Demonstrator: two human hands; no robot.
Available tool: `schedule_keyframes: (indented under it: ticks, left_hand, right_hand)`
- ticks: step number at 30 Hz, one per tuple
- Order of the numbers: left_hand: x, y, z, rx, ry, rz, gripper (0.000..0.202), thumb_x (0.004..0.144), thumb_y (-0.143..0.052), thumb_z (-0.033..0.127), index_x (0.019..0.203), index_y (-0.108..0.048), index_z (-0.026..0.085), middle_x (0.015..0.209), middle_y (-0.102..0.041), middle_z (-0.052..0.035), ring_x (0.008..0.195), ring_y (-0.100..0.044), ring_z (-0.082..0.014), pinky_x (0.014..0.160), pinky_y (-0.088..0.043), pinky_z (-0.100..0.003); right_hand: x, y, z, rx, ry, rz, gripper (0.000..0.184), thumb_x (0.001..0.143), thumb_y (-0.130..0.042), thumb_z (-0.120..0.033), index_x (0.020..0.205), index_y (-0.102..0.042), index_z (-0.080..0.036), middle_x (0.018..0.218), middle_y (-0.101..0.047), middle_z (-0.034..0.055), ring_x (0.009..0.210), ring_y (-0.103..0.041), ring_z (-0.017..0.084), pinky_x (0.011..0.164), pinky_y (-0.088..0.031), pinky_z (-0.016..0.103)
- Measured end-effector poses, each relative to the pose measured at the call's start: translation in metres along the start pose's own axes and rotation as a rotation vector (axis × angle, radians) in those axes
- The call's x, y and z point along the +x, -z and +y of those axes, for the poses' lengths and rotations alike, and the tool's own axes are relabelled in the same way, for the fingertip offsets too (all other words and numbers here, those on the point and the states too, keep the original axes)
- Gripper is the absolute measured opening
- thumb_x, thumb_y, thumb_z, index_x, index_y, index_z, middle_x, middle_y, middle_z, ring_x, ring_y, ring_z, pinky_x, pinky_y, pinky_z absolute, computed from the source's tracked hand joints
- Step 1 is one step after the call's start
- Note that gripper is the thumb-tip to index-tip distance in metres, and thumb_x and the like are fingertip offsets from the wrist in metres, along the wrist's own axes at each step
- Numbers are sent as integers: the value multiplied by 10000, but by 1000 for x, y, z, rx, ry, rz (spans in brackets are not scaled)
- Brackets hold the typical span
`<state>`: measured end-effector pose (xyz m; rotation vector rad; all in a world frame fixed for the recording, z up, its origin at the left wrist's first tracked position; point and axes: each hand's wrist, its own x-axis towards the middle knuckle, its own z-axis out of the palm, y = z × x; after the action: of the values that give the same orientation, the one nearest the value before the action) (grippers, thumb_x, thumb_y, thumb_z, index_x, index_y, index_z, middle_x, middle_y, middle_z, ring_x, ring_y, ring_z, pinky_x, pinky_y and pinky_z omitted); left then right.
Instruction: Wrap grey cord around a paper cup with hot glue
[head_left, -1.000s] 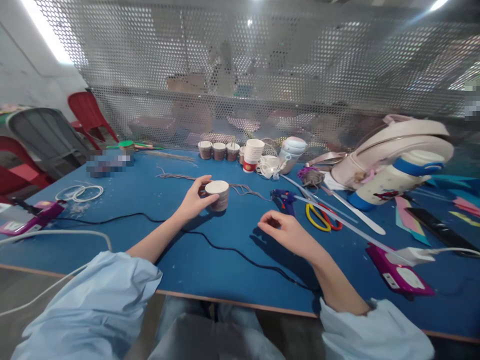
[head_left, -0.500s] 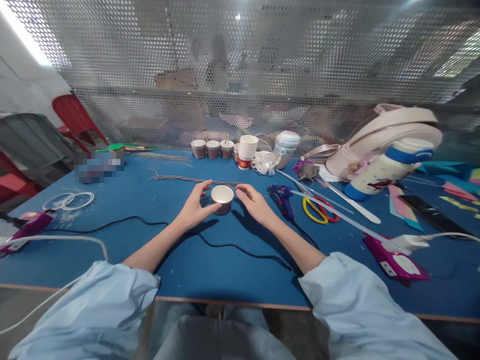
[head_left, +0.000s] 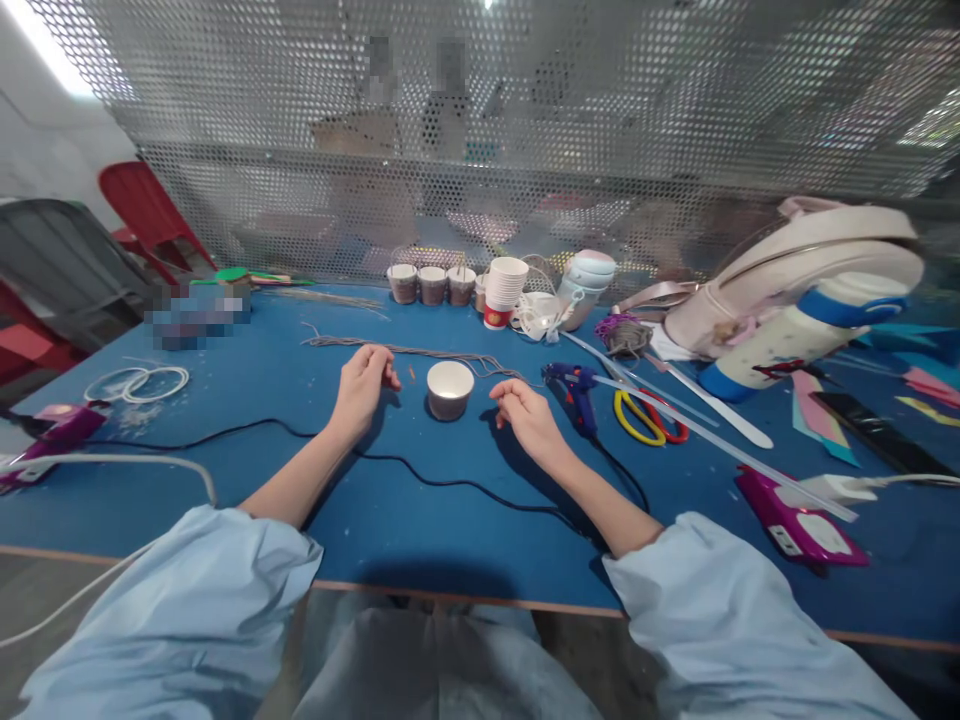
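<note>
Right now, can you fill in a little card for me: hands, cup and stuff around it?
Left hand: curled, beside the cup, not touching it
Right hand: curled, on the cup's other side, not touching
Cup: upright, between the hands
Strings: behind the cup
Glue gun: right of the right hand
Scissors: beside the glue gun

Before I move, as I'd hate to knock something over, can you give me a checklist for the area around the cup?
1. Cup upright: ok; the cup stands on the table, between the hands.
2. Left hand clear of it: ok; the left hand is apart from the cup.
3. Right hand clear of it: ok; the right hand is apart too.
4. Cable clear of the arms: not ok; the black cable passes beneath the left forearm.
5. Glue gun cool: cannot tell; the glue gun lies beyond the right hand, but heat doesn't show.
</note>
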<state>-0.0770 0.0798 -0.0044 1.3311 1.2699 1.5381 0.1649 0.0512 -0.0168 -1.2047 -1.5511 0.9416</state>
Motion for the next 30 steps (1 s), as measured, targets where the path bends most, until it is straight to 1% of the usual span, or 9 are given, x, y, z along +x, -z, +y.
schedule_keyframes:
  ticks: [2, 5, 9, 11, 15, 19, 22, 26, 30]
  left_hand:
    - [0, -1, -2, 24, 22, -3, 156, 819, -501, 318, 781, -553, 176, 605, -516, 50, 496, -556, -90, 523, -492, -227]
    - [0, -3, -4, 81, 39, -16, 139, 794, -528, 297, 815, -562, 163, 656, -574, 23, 537, -593, -109, 571, -524, -265]
    - [2, -6, -9, 199, 16, -57, 67, 757, -544, 210, 815, -547, 175, 670, -599, 13, 596, -598, -132, 644, -526, -298]
    - [2, -7, -13, 280, -15, -76, 96, 725, -558, 154, 818, -558, 181, 725, -620, 0, 642, -588, -139, 698, -512, -311]
    - [1, -8, -21, 432, -75, -123, 154, 689, -572, 101, 818, -582, 183, 849, -638, -29, 715, -576, -157, 766, -489, -331]
    - [2, -7, -28, 544, -136, -169, 175, 703, -562, 89, 848, -601, 180, 902, -634, -47, 753, -583, -169, 760, -490, -328]
    - [6, -5, -34, 601, -175, -177, 170, 723, -562, 102, 865, -608, 183, 910, -622, -50, 773, -585, -174, 750, -492, -323]
    - [12, -3, -39, 654, -207, -177, 144, 738, -555, 107, 843, -619, 182, 888, -595, -50, 782, -575, -180, 765, -490, -333]
    - [16, 1, -38, 698, -226, -171, 131, 745, -547, 105, 816, -627, 181, 876, -574, -52, 785, -570, -189, 775, -488, -345]
  right_hand:
    - [-2, -2, -6, 0, 20, -13, 162, 803, -473, -318, 872, -566, -205, 666, -565, -32, 575, -579, 131, 602, -494, 288]
    - [-6, 2, -17, -34, 43, -26, 180, 790, -555, -355, 872, -581, -198, 715, -626, -2, 650, -620, 149, 655, -507, 302]
    - [-5, 12, -33, -134, 63, -22, 278, 870, -481, -434, 910, -601, -186, 665, -627, 10, 590, -597, 152, 617, -505, 311]
    - [1, 11, -38, -202, 81, -24, 316, 853, -511, -444, 1012, -588, -182, 808, -666, 50, 720, -631, 179, 683, -519, 336]
    - [13, -9, -38, -368, 116, -95, 637, 650, -744, -372, 1219, -520, -192, 1271, -569, 132, 1117, -566, 268, 931, -458, 430]
    - [24, -31, -36, -482, 129, -177, 707, 610, -764, -331, 1255, -509, -190, 1313, -548, 144, 1201, -519, 313, 990, -414, 479]
    - [47, -36, -43, -526, 147, -183, 666, 619, -748, -325, 1229, -517, -191, 1239, -596, 122, 1121, -577, 299, 943, -453, 457]
    - [106, -37, -56, -568, 175, -49, 616, 701, -676, -339, 1247, -458, -155, 1228, -583, 124, 1108, -576, 268, 956, -446, 419]
    - [161, -48, -46, -632, 161, 56, 623, 695, -668, -286, 1253, -436, -134, 1282, -542, 163, 1204, -505, 297, 1005, -402, 432]
